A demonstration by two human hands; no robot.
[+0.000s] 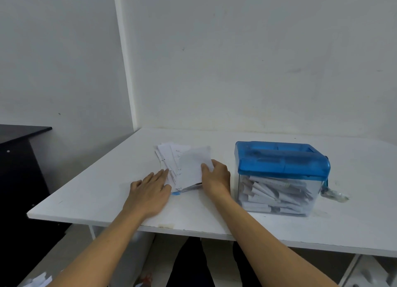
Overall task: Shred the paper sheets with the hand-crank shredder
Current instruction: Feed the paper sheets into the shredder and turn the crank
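The paper pile is touched by the flat left hand, fingers straight. The top sheet is pinched by the right hand, near the blue shredder.

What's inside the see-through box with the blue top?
Curled white paper pieces pile inside the clear box. The blue top covers whatever lies above them.

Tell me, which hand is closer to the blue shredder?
The right hand. It pinches the top sheet just left of the shredder, with a small gap between. The left hand lies flat on the far side of the paper pile, farther away.
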